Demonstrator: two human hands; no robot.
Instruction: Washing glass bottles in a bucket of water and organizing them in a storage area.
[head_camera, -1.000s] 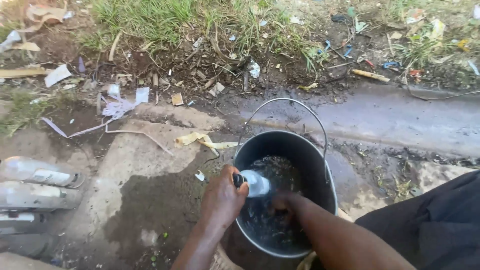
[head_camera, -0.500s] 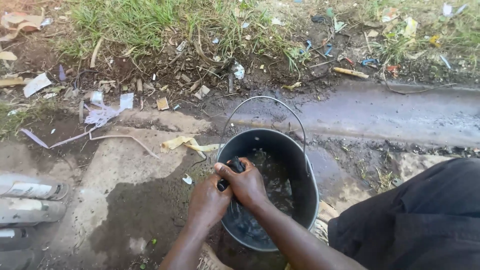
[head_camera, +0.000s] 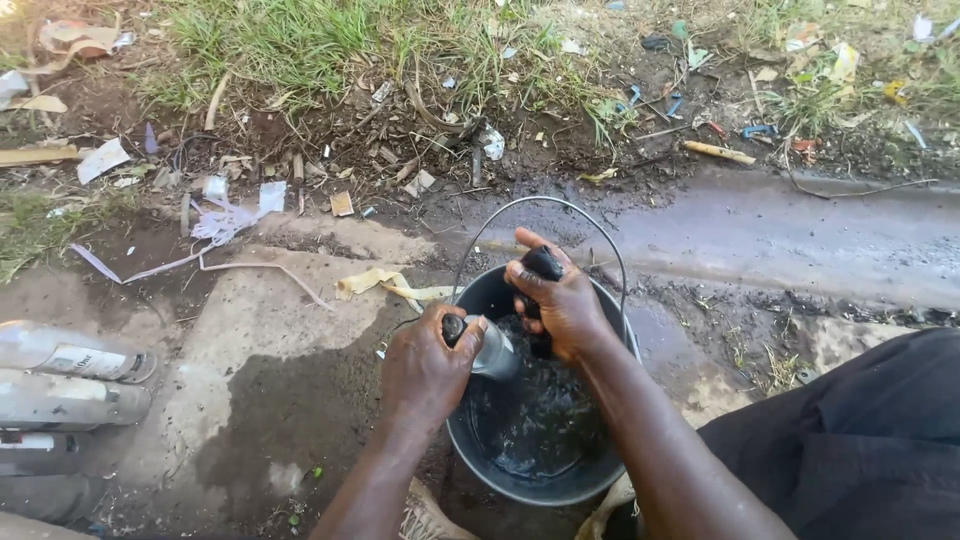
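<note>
A black bucket (head_camera: 470, 445) with dark water and a raised wire handle (head_camera: 540, 203) stands on wet ground in front of me. My left hand (head_camera: 425, 365) grips a clear plastic bottle (head_camera: 495, 352) by its neck, held over the bucket's left rim. My right hand (head_camera: 560, 300) is closed on a dark wet wad, perhaps a sponge or cloth (head_camera: 543, 263), lifted above the water just right of the bottle.
Three silvery bottles (head_camera: 70, 385) lie on the ground at far left. A yellowish strip (head_camera: 385, 285) lies beside the bucket. Litter, sticks and grass (head_camera: 330, 50) fill the far side. A wet concrete strip (head_camera: 800, 240) runs to the right. My dark clothing (head_camera: 860, 440) is at lower right.
My right hand has come up out of the bucket with the dark wad. The left hand keeps its hold on the bottle over the rim.
</note>
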